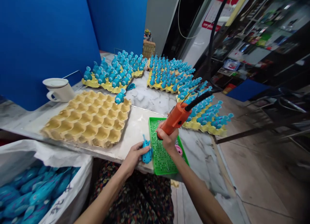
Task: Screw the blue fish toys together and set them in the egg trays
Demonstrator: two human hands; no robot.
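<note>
Left hand (132, 157) curled around a blue moulded figure (146, 153), just beside a green perforated tray (168, 167); right hand (168, 140) closed on an orange handheld tool (175, 118), above the tray; white sack (72, 172) of blue figures lower left; yellow pulp egg tray (84, 120) on the marble desk (142, 96); farther on, egg trays (205, 128) packed with upright blue figures.

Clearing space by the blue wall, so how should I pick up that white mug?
Grip the loop handle of the white mug, coming from the near left, since it sticks out that way, away from the blue wall. A white disc sits on top, so grabbing from above could knock it off.
</note>
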